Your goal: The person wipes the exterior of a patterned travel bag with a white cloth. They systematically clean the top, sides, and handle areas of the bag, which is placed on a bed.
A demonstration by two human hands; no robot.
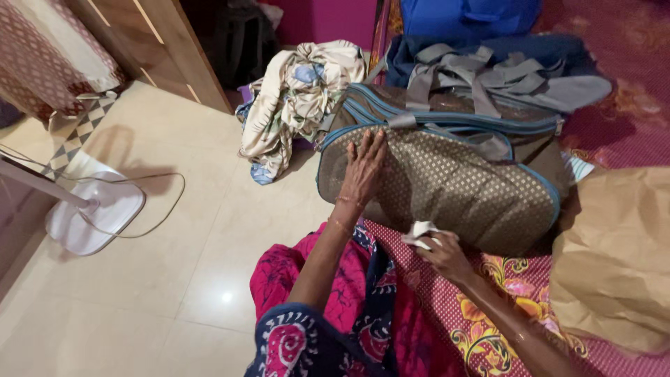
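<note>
Obs. 1: my left hand (363,169) lies flat on the near side panel of the duffel bag (447,185), fingers spread and pointing toward 12 o'clock, fingertips just under the blue zip piping. Palm open, nothing held; it presses, it does not grasp.

Obs. 2: my right hand (441,253) sits at 5 o'clock from the left one, closed around a small crumpled white cloth (419,232). The cloth sticks out above my fingers and touches, or nearly touches, the lower edge of the bag; I cannot tell which.

Obs. 3: the bag is brown with a dotted weave and blue trim. It rests on its long side on the patterned red bedspread (488,328), grey straps (481,77) bunched along its top at 12 o'clock.

Surroundings: a bundle of printed fabric (296,98) at 10 o'clock from the bag, on the edge of the pale tiled floor (174,265); a white fan base (98,213) with its cord at 9 o'clock; a tan paper bag (614,258) at 3 o'clock.

Judgement: step in hand looks like wiping the bag's side, left hand steadying. Next move calls for firm bracing with the flat hand while the cloth sweeps along the panel, without pushing the bag away
</note>
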